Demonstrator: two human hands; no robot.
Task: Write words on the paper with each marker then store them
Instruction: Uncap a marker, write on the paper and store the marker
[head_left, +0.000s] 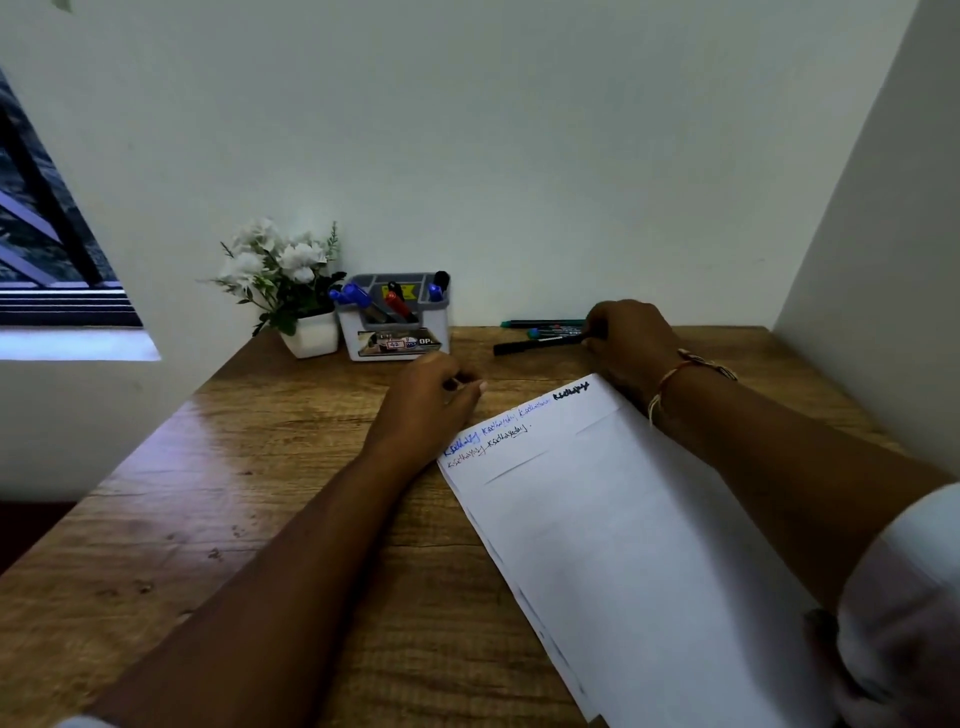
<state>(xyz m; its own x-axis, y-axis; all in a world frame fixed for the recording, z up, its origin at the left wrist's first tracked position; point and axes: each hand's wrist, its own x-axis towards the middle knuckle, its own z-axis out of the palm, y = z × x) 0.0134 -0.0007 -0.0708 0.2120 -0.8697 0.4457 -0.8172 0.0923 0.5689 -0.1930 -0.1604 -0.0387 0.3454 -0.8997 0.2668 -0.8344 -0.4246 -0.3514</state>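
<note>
Right hand (626, 338) covers the ends of the loose markers (535, 345) at the far right of the table (249, 467). Its fingers are hidden behind the knuckles, so I can't tell whether one is pinched. Left hand (436, 389) rests curled at the far-left corner of the paper (623, 545), maybe around something small and dark; can't tell that either. Danger here: pulling one marker from that bunch could send its neighbours rolling, and a bare tip dragged across could smear the written lines. The holder (353, 338) waits far left, a long reach.
</note>
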